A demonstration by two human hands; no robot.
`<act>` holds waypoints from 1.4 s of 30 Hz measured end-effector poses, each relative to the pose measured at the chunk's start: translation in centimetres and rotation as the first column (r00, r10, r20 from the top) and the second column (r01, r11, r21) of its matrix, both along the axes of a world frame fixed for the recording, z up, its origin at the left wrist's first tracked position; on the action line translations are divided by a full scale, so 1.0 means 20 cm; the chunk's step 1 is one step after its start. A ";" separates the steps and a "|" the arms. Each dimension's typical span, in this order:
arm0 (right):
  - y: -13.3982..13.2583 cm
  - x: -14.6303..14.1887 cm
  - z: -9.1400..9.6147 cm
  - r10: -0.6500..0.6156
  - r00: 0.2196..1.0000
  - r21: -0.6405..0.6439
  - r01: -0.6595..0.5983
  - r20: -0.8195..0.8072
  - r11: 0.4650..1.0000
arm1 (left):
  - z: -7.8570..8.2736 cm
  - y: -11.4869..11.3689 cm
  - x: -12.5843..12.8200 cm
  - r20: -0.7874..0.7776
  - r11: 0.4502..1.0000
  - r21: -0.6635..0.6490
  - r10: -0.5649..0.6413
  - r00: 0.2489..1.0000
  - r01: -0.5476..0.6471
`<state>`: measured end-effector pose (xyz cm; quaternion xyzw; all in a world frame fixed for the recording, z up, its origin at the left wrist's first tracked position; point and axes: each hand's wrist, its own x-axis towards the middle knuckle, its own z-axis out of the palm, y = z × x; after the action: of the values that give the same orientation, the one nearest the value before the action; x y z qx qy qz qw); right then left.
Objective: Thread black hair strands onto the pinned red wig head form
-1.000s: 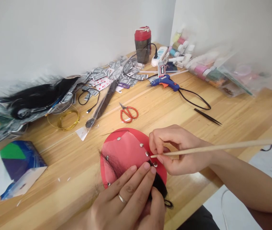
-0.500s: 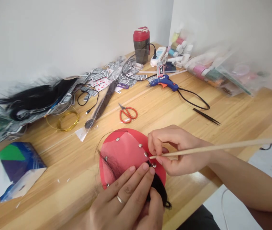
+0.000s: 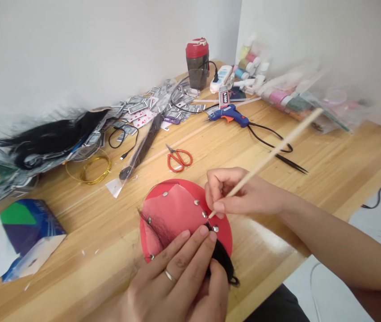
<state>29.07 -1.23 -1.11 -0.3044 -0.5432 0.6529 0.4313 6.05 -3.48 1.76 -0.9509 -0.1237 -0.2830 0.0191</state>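
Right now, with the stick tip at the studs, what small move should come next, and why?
Probably ease the stick tip down onto the black hair by the studs: the right hand holds it poised there, and the left hand pins that hair on the red disc.

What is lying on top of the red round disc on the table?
A pink sheet, metal studs and black hair lie on the red disc. The left hand holds the hair and hides the near part; the wooden stick in the right hand points at one stud.
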 end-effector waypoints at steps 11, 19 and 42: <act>0.01 0.01 0.00 0.065 0.992 -0.059 -0.072 -0.111 0.996 | 0.03 0.01 0.01 -0.009 0.999 0.031 -0.041 0.999 0.041; 0.01 0.05 0.00 0.132 0.991 0.106 -0.128 -0.030 0.986 | 0.04 0.02 0.02 -0.031 0.997 0.049 -0.049 0.998 0.051; -0.04 0.05 0.07 -0.089 0.928 0.438 -0.085 0.362 0.895 | 0.01 -0.03 0.02 0.004 1.000 0.003 0.029 1.000 -0.029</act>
<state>29.99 -2.08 0.27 -0.3161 -0.7497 0.4408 0.3791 6.44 -3.99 2.02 -0.9485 -0.1373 -0.2845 0.0243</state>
